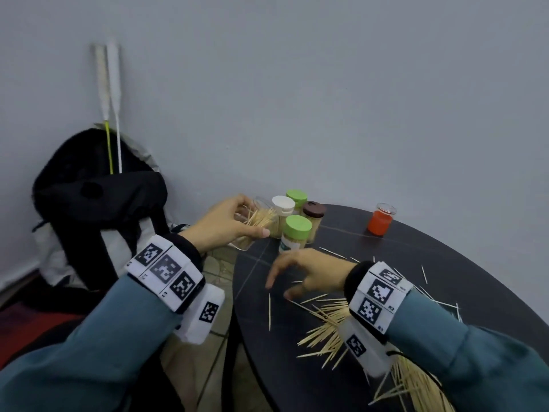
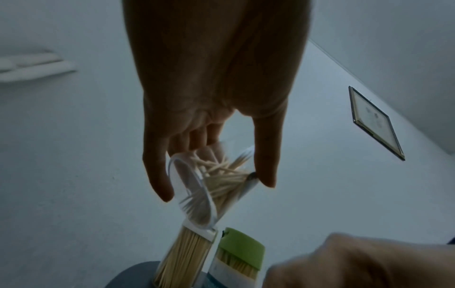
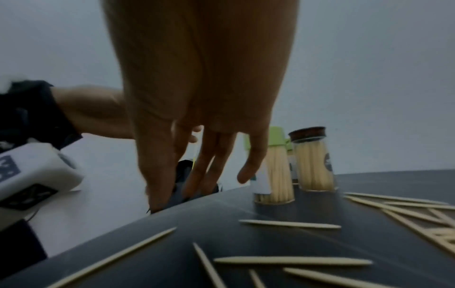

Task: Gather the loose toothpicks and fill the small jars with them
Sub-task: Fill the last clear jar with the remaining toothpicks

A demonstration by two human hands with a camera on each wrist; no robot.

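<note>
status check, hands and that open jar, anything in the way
Left hand grips open clear jar, tilted, part full of toothpicks. Right hand open, empty, over loose toothpicks on table. Capped jars beside; nothing blocking.

The toothpicks (image 1: 322, 333) look like pale, bare wood with a matt surface. The jar (image 2: 197, 194) in the left hand (image 1: 225, 224) is clear, glossy plastic. The lids (image 1: 298, 226) look like smooth matt plastic. The table (image 1: 386, 263) is dark with a slight sheen. The sleeves (image 1: 89, 352) are cloth.
</note>
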